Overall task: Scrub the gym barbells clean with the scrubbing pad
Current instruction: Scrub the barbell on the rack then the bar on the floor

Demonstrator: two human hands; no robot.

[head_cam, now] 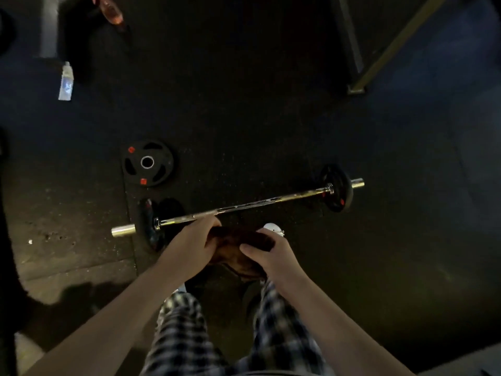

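Note:
A chrome barbell lies on the dark rubber floor, with a black plate on each end, the left plate and the right plate. Both my hands hold a dark brown scrubbing pad just in front of the bar's left half. My left hand grips the pad's left side, its knuckles close to the bar. My right hand grips the pad's right side, thumb on top. The pad is above the floor, apart from the bar.
A loose black weight plate with red marks lies flat behind the bar's left end. A white tube lies at the far left and a pinkish bottle at the top. A metal rack foot stands at the far right.

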